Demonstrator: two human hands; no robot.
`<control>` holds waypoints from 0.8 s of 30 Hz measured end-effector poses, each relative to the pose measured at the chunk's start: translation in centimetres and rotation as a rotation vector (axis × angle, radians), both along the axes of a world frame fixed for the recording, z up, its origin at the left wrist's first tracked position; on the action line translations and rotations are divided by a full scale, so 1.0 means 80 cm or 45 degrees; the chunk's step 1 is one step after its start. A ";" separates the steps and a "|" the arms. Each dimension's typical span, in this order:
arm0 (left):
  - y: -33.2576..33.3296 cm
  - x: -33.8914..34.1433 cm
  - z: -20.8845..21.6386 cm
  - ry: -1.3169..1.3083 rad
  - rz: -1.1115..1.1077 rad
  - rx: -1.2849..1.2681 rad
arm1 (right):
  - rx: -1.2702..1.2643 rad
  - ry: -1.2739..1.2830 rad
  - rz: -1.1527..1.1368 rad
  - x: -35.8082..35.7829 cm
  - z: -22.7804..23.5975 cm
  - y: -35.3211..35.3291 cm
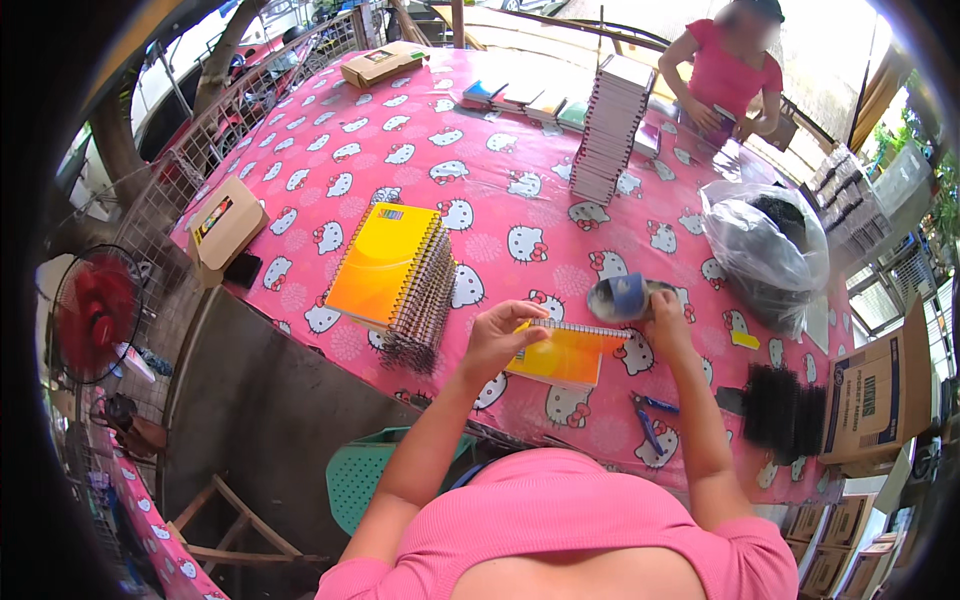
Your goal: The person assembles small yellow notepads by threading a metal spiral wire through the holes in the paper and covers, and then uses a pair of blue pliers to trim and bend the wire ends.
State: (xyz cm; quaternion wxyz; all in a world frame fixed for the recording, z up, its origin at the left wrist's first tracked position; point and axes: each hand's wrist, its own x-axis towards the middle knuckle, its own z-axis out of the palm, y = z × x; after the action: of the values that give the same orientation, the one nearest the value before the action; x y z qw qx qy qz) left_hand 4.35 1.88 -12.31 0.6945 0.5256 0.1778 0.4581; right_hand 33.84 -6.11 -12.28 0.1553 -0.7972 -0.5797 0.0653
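On the pink patterned tablecloth in front of me lies a yellow-orange spiral notebook, its wire binding along the far edge. My left hand is at the notebook's left end, thumb and forefinger pinched around the end of the binding. Just beyond the right end, my right hand has its fingers closed on a rounded blue-and-brown object; its exact kind is unclear. Blue-handled pliers rest to the right of the notebook. A stack of yellow spiral notebooks stands to the left.
Black binding coils lie beside a cardboard box at right. Beyond them sits a clear plastic bag with dark contents. A tall notebook stack stands farther back, near another person. Flat cartons lie at left.
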 end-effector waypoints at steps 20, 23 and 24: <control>-0.068 -0.008 0.027 0.493 0.370 0.899 | 0.416 0.580 0.299 -0.171 0.090 -0.110; -0.069 -0.005 0.030 0.458 0.405 0.869 | 0.426 0.551 0.361 -0.171 0.087 -0.101; -0.069 -0.005 0.031 0.467 0.425 0.872 | 0.412 0.559 0.372 -0.172 0.088 -0.099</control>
State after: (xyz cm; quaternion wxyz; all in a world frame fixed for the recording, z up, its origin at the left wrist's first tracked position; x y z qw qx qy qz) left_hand 3.94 -3.68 -9.85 0.3528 0.7629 0.2187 0.4957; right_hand 20.06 -14.01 -5.23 0.3909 -0.6372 -0.6435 0.1644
